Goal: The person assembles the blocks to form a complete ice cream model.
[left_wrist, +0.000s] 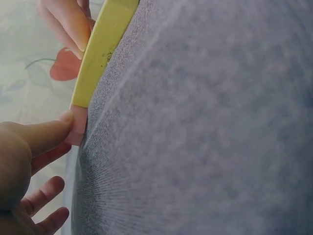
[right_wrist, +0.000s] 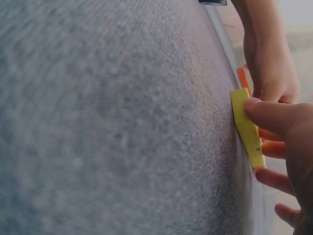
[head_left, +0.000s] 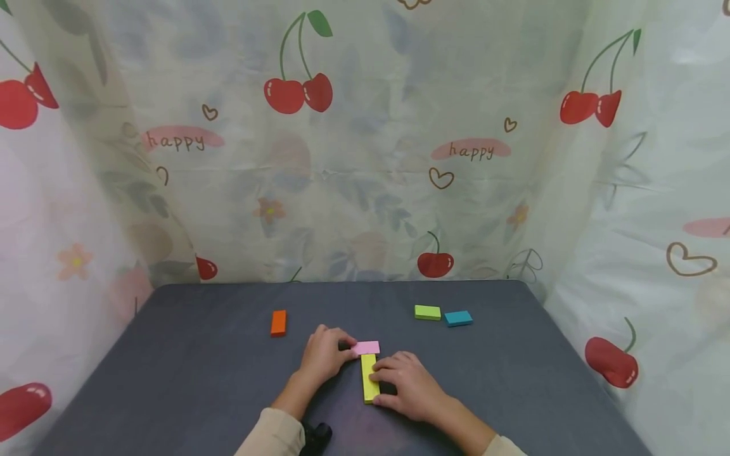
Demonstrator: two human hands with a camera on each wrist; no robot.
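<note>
My left hand (head_left: 326, 354) pinches the left end of a flat pink block (head_left: 367, 347) between thumb and forefinger. Directly below it in the head view runs a long yellow block (head_left: 369, 379), one end against the pink block's near edge, so the two make a corner. Curled fingers of my right hand (head_left: 412, 387) hold the yellow block along its right side, with the thumb at its near end. In the left wrist view the pink block (left_wrist: 78, 125) meets the yellow block (left_wrist: 100, 54) end on. Both lie on the dark grey table.
An orange block (head_left: 278, 323) lies to the left, beyond my left hand. At the back right are a lime green block (head_left: 428, 312) and a blue block (head_left: 459, 318), close together. A patterned curtain (head_left: 365, 126) surrounds the table (head_left: 217, 367) behind and at both sides.
</note>
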